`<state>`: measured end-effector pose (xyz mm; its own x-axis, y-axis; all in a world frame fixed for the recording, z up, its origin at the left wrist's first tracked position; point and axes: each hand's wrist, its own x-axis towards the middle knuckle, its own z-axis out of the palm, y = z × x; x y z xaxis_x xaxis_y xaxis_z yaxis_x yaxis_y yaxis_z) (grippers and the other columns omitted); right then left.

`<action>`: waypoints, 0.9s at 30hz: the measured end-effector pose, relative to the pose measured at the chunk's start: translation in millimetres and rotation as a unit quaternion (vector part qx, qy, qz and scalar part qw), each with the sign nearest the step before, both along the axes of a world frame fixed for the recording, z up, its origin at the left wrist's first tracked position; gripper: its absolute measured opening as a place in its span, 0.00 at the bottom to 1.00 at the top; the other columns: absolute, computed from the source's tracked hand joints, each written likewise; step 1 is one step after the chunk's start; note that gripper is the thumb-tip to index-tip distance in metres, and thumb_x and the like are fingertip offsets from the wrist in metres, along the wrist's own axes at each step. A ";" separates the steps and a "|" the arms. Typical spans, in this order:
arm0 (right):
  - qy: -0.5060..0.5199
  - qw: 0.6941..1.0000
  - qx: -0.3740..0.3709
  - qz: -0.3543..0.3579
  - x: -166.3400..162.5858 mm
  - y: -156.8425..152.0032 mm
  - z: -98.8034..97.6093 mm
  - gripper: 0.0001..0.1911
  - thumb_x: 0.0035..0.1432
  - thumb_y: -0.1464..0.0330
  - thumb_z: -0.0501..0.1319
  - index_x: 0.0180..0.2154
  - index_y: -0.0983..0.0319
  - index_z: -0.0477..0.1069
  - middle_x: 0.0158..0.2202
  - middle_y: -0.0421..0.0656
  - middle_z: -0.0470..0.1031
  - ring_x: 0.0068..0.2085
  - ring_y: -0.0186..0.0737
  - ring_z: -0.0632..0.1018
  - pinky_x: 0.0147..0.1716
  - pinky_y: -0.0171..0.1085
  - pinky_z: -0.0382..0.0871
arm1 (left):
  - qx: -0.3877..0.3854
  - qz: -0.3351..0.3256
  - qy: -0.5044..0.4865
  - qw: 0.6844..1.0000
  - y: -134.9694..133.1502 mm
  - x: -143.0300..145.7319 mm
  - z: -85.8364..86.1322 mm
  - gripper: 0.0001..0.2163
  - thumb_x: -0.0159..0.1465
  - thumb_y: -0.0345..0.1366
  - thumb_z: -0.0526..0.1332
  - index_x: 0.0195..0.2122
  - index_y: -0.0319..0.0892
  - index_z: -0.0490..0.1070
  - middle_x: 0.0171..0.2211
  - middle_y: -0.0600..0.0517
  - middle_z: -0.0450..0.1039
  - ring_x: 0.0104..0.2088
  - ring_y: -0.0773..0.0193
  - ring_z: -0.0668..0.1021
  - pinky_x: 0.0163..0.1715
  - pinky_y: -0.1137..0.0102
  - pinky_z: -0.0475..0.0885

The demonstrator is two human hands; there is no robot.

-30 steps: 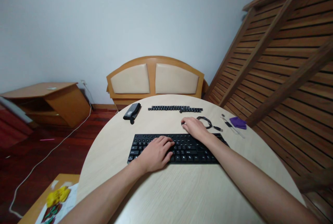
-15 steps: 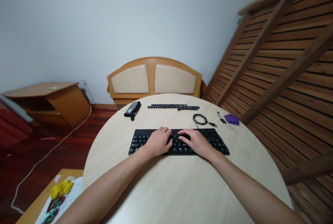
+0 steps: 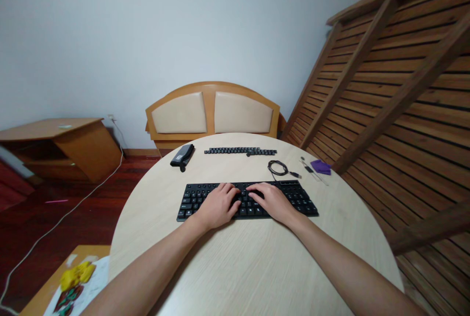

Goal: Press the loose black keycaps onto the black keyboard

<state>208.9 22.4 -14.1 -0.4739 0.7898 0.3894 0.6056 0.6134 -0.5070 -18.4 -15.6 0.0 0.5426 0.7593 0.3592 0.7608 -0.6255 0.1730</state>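
Note:
A black keyboard (image 3: 308,206) lies near the middle of the round table, lengthwise across my view. Resting over its middle keys, my left hand (image 3: 219,204) has its fingers bent and its thumb apart from them. My right hand (image 3: 270,199) lies just right of it, index finger and thumb stretched toward the left hand with a gap between them. Neither hand shows anything held. Both hide part of the middle of the keyboard. Behind it, loose black keycaps (image 3: 235,150) are lined up in rows. The coiled keyboard cable (image 3: 278,168) lies behind the right hand.
On the pale round table (image 3: 235,267), a dark folded pouch (image 3: 182,155) lies at back left. A purple cloth (image 3: 320,167) and a thin wire tool (image 3: 314,171) are at the right. A wooden slatted frame (image 3: 385,110) leans beyond the right edge. A headboard (image 3: 213,110) stands behind.
The view has shifted slightly, so everything sits a little further left. Both hands stay on the middle of the keyboard, with only small finger movements.

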 end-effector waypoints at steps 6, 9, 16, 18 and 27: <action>0.002 1.000 0.014 0.012 -1.0 -0.8 0.0 0.10 0.66 0.66 0.59 0.45 0.59 0.78 0.44 0.45 0.81 0.47 0.44 0.79 0.50 0.44 0.72 | 0.002 -0.005 -0.006 1.000 1.0 -0.8 -2.6 0.11 0.70 0.38 0.55 0.51 0.42 0.68 0.47 0.45 0.72 0.50 0.54 0.73 0.54 0.57 0.70; 0.000 1.000 0.023 0.021 -1.0 -1.6 1.9 0.11 0.66 0.68 0.58 0.44 0.60 0.78 0.45 0.45 0.81 0.47 0.44 0.79 0.50 0.43 0.71 | 0.000 -0.007 -0.002 1.000 1.0 -0.7 -2.0 0.12 0.70 0.38 0.54 0.51 0.41 0.68 0.47 0.45 0.71 0.50 0.54 0.73 0.53 0.57 0.71; -0.014 1.000 0.015 0.014 -1.1 -4.1 6.5 0.11 0.66 0.69 0.57 0.44 0.59 0.77 0.45 0.45 0.81 0.47 0.44 0.79 0.49 0.43 0.71 | 0.003 -0.007 0.003 1.000 0.9 -0.3 -1.5 0.11 0.70 0.38 0.55 0.51 0.41 0.68 0.47 0.45 0.71 0.49 0.54 0.73 0.53 0.57 0.71; -0.007 1.000 0.007 -0.001 -1.3 -4.0 5.6 0.10 0.66 0.68 0.58 0.45 0.59 0.77 0.45 0.44 0.81 0.46 0.43 0.79 0.49 0.42 0.71 | 0.001 -0.006 0.003 1.000 1.1 -0.5 -2.0 0.12 0.70 0.38 0.55 0.51 0.41 0.68 0.47 0.45 0.72 0.49 0.54 0.73 0.53 0.57 0.71; 0.025 0.999 -0.007 -0.019 -1.0 1.2 -1.1 0.06 0.64 0.65 0.61 0.39 0.57 0.77 0.40 0.42 0.82 0.42 0.43 0.80 0.44 0.40 0.71 | 0.002 -0.008 0.007 1.000 1.5 -1.0 -2.5 0.13 0.71 0.39 0.53 0.52 0.41 0.69 0.48 0.45 0.72 0.50 0.54 0.73 0.54 0.57 0.70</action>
<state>207.9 23.6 -15.2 -0.4233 0.8129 0.4000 0.6024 0.5823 -0.5459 -19.4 -14.2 -2.5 0.5593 0.7491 0.3549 0.7529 -0.6382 0.1605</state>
